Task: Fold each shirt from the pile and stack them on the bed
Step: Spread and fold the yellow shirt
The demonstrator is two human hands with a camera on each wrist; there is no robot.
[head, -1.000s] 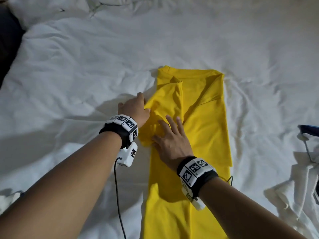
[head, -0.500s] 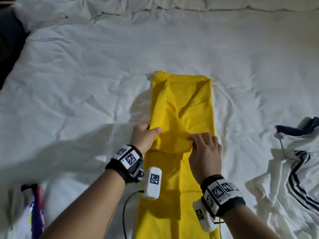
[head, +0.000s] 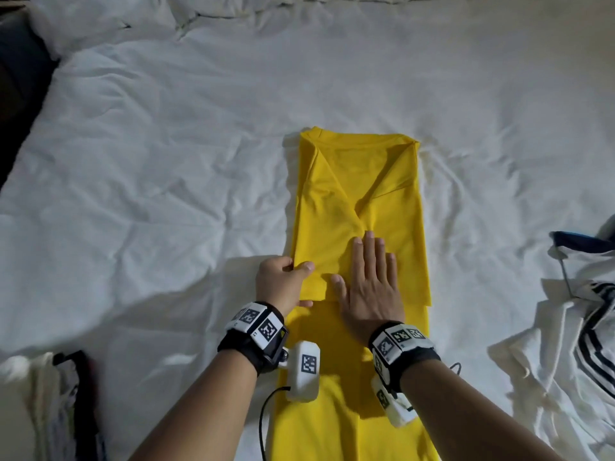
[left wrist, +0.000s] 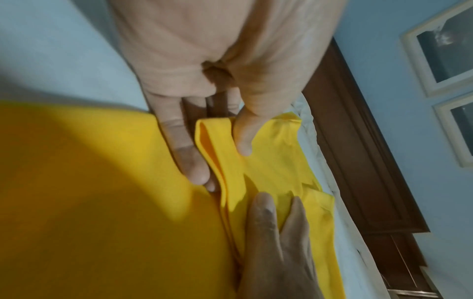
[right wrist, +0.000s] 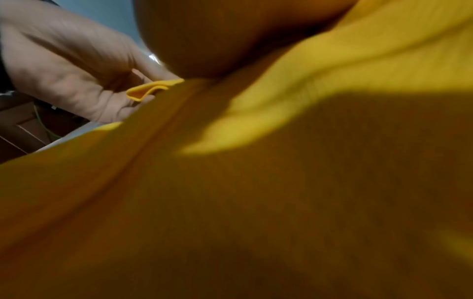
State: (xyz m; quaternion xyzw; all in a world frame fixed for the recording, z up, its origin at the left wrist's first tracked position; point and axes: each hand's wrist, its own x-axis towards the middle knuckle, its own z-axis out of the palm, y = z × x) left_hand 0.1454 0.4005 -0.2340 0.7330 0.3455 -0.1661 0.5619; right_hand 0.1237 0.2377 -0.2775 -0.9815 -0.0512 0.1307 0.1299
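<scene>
Two hands work a yellow shirt on the bed

One yellow shirt (head: 357, 201) lies lengthwise in the middle of a white bedsheet (head: 166, 161), both its sides folded inward into a long narrow strip. The left hand (head: 283, 282) pinches the folded left edge between thumb and fingers; the left wrist view shows that doubled edge caught under the thumb. The right hand (head: 371, 284) lies flat on the cloth just beside it, fingers straight and close together, pressing down on the fold. Both wrists carry black bands with white marker blocks. A white garment with dark stripes (head: 579, 311) lies rumpled at the right edge of the bed, well apart from the shirt.
</scene>
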